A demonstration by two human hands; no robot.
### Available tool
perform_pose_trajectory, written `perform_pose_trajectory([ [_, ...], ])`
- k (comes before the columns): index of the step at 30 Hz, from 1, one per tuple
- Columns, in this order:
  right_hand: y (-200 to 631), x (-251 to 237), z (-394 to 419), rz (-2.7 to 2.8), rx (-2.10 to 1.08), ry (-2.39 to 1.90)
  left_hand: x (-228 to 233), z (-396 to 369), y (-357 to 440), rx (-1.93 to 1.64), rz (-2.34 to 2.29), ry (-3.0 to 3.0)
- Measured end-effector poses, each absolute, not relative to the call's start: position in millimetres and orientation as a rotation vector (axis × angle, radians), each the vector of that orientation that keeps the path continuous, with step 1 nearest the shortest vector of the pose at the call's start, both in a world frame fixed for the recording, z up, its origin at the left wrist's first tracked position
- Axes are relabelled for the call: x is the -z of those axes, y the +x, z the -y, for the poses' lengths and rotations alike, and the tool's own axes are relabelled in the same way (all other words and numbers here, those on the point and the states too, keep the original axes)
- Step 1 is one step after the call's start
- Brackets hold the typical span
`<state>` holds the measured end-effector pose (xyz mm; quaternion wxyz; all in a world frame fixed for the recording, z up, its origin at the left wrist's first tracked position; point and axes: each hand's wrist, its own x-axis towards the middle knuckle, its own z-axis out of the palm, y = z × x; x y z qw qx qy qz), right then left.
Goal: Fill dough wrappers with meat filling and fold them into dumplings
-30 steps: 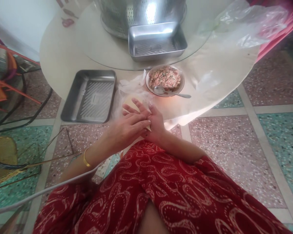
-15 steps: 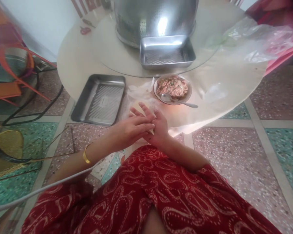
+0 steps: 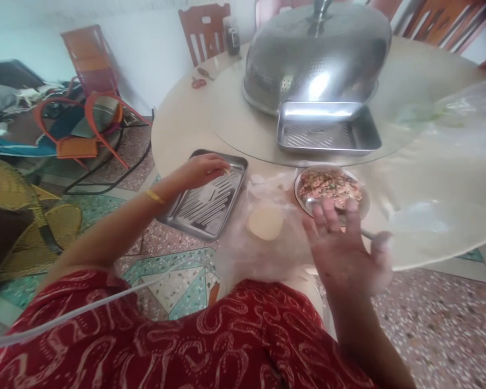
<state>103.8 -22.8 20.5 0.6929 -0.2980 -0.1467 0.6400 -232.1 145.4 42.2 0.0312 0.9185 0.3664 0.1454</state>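
Observation:
My left hand (image 3: pixel 206 168), with a yellow bracelet at the wrist, hangs over the left metal tray (image 3: pixel 210 213). Its fingers are curled together; a small pale bit shows at the fingertips, too little to name. Palm up and empty, my right hand (image 3: pixel 346 259) has its fingers spread in front of the bowl of minced meat (image 3: pixel 330 186). A spoon (image 3: pixel 366 233) leans in that bowl, partly hidden by the fingers. Between my hands, a round pale dough wrapper (image 3: pixel 266 222) lies on a crumpled clear plastic bag (image 3: pixel 243 248); whether it is a stack I cannot tell.
A second metal tray (image 3: pixel 328 141) stands on the glass turntable before a large steel dome lid (image 3: pixel 316 59). Plastic bags (image 3: pixel 465 119) lie at the right. Red items (image 3: pixel 198 82) and a dark bottle (image 3: pixel 233 38) sit at the back left. A white cable (image 3: pixel 105 297) crosses my left side.
My hands were together over the plastic bag, with something pale between them. They have parted: the left moved over the left tray, the right opened near the bowl. The view has shifted up and left.

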Motion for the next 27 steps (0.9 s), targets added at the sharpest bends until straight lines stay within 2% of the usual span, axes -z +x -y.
perform_pose_trajectory([
  [8, 113.5, -16.2, 19.1, 0.28, -1.252, -0.814, 0.7, -186.8, -224.3, -0.287, -0.971, 2.921],
  [27, 119.0, -16.3, 20.4, 0.328, -1.199, -0.873, 12.2, -192.4, -205.9, -0.179, -1.018, 2.901],
])
